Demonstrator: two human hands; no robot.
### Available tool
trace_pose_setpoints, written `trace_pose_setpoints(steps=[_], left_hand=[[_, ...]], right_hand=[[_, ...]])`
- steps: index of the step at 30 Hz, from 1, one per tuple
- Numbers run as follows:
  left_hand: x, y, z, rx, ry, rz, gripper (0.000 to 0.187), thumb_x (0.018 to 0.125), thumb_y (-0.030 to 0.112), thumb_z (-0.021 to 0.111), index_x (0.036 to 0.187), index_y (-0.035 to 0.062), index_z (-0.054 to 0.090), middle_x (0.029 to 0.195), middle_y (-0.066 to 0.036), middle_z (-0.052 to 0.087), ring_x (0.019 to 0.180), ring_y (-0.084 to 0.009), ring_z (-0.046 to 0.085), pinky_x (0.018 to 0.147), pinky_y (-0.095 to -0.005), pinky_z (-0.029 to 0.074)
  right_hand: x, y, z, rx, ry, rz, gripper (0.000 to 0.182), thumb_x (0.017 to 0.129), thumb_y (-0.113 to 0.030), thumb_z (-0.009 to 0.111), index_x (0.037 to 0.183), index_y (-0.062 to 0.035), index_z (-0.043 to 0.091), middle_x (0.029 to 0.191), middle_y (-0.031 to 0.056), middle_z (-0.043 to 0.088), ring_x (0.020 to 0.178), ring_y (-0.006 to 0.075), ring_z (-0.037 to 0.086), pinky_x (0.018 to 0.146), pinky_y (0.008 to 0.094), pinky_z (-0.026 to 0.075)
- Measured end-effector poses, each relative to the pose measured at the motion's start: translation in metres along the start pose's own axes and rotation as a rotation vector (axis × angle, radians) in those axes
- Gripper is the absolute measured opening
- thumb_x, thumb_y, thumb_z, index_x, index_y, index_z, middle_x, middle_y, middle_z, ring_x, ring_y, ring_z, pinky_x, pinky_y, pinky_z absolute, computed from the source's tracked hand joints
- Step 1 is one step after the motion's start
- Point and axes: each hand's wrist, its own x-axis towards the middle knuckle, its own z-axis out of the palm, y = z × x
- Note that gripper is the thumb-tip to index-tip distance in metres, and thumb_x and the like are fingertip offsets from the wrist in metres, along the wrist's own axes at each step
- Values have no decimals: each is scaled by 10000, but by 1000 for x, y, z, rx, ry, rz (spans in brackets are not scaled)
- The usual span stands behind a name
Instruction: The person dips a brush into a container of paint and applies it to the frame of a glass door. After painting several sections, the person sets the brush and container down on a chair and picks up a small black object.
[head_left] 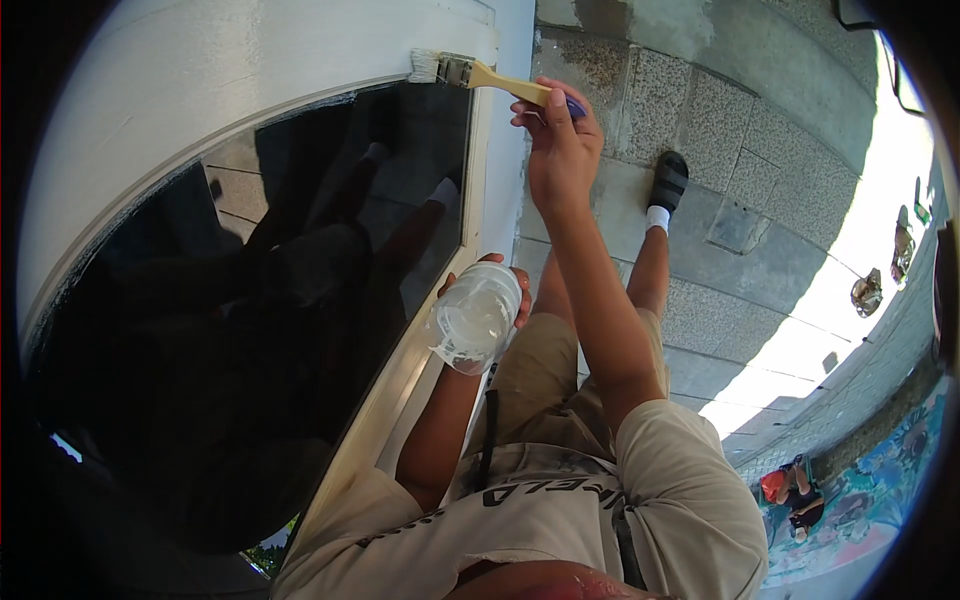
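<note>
Left hand (522, 297) is wrapped round a clear plastic cup (475, 318), fingers curled on both sides, palm hidden behind it. Right hand (563, 150) is closed on a flat paintbrush (510, 88), thumb and fingers pinching the handle close to its blue-purple end.

Left to right: white panel (190, 100) along the far left, with a curved edge running round dark glass (200, 400). Glass takes up most of the left side and reflects legs, socks and paving. Rough white marks show along the line where glass meets panel.

Paintbrush is at the far right corner of the glass: white-coated bristles at the white surround, smeared metal ferrule, pale yellow handle pointing right. Can't tell how hard the bristles press, if at all.

Cup is nearer, by the glass's right-hand border. White, paint-like smears on its wall and rim; fill level unclear.

Middle, near: beige T-shirt (690, 480) with dark lettering, then khaki shorts (540, 365). Farther out, one foot in a white sock (657, 217) and black slide sandal (670, 178) on grey paving (705, 330).

Right: bright sunlit strip on the ground, brownish items (867, 292) lying at its edge, too small to identify. Near right: another person (803, 508), red headwear, dark top, beside a multicoloured mural (900, 470).
</note>
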Motion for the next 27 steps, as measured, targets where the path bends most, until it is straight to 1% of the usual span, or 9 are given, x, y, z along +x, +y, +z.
trace_pose_setpoints(steps=[1, 5, 11, 14, 18, 20, 21, 26, 27], left_hand=[[0, 0, 1, 0, -6, 4, 639, 929, 616, 455, 1330, 127, 548, 1079, -246, 551, 845, -339, 589, 609, -360, 491], [1, 4, 2, 5, -45, 8, 633, 935, 609, 452, 1331, 125, 547, 1074, -251, 552, 863, -346, 606, 607, -355, 515], [0, 5, -1, 15, -41, 24, 637, 935, 614, 442, 1329, 125, 548, 1065, -249, 556, 849, -341, 614, 594, -350, 513], [-1, 3, -3, 29, -21, 26, 646, 933, 627, 428, 1323, 127, 552, 1052, -241, 560, 826, -328, 610, 577, -343, 497], [-3, 3, -5, 35, -3, 22, 654, 930, 639, 418, 1317, 130, 556, 1037, -233, 561, 819, -317, 603, 566, -336, 484], [-3, 3, -6, 42, 5, 22, 656, 926, 641, 427, 1317, 130, 554, 1032, -229, 560, 820, -313, 598, 565, -336, 484], [-3, 3, -5, 40, 4, 23, 656, 926, 641, 427, 1317, 130, 554, 1032, -229, 560, 820, -313, 598, 565, -336, 484], [-1, 6, -3, 14, -26, 26, 645, 927, 625, 451, 1320, 122, 545, 1057, -235, 554, 844, -329, 601, 598, -351, 501], [-1, 6, -3, 15, -29, 29, 645, 927, 625, 451, 1320, 122, 545, 1057, -235, 554, 844, -329, 601, 598, -351, 501]], right_hand=[[-1, -1, 0, 96, -17, 39, 226, 998, -155, 558, 1117, 33, 600, 1034, 149, 652, 799, 228, 672, 689, 317, 540], [25, 39, -40, 40, 35, 85, 242, 994, -180, 571, 1119, 26, 601, 1015, 139, 665, 799, 217, 676, 675, 310, 537], [62, 79, -99, -386, 354, 18, 228, 976, -198, 610, 1063, 10, 647, 962, 104, 691, 791, 174, 679, 676, 281, 530], [46, 60, -66, -363, 206, -50, 246, 979, -196, 602, 1083, 21, 653, 970, 122, 691, 798, 180, 681, 678, 277, 529], [-3, 3, 1, -309, 58, -87, 244, 979, -180, 604, 1095, 33, 628, 968, 123, 678, 797, 189, 677, 680, 294, 527], [-16, -11, 12, 46, -34, -10, 257, 984, -181, 595, 1118, 37, 613, 1002, 133, 667, 832, 209, 677, 698, 303, 531], [-14, -11, 10, 60, -44, 3, 269, 987, -187, 588, 1137, 36, 602, 1031, 140, 658, 855, 221, 675, 702, 312, 532], [33, 46, -56, -184, 124, 20, 264, 979, -205, 606, 1103, 26, 627, 1013, 130, 674, 809, 201, 677, 682, 295, 529], [42, 59, -74, -280, 214, 14, 245, 979, -193, 604, 1096, 20, 639, 995, 116, 681, 819, 184, 679, 680, 272, 524]])
